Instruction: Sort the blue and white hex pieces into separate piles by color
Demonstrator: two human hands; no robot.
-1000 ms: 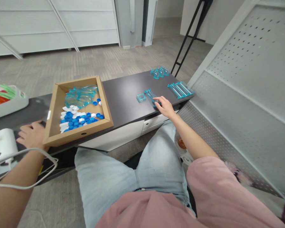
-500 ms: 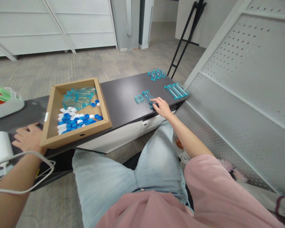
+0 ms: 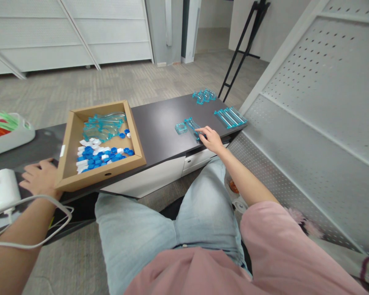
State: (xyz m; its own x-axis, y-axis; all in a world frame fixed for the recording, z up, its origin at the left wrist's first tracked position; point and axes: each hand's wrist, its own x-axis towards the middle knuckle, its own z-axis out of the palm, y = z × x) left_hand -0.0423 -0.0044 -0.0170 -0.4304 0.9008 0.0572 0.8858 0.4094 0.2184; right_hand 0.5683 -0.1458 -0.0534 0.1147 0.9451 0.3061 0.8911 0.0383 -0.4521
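My right hand [image 3: 211, 139] reaches over the dark tabletop [image 3: 160, 123] and its fingertips rest on a long clear blue plastic piece [image 3: 193, 125], fingers curled around its near end. A small square blue piece [image 3: 181, 128] lies just left of it. My left hand [image 3: 39, 177] lies flat on the table, fingers spread, beside the cardboard tray [image 3: 135, 135]. The tray holds clear blue curved pieces [image 3: 103, 125] and several small blue and white bits [image 3: 100, 153].
Blue tubes [image 3: 230, 116] and a cluster of curved blue pieces [image 3: 203, 96] lie at the table's far right. A white device [image 3: 1, 190] with a cable sits at the left, a white bin [image 3: 9, 135] behind it. A perforated metal panel [image 3: 310, 102] rises on the right.
My right hand has shifted slightly along the long blue piece, which has barely moved. My left hand stays flat beside the tray.
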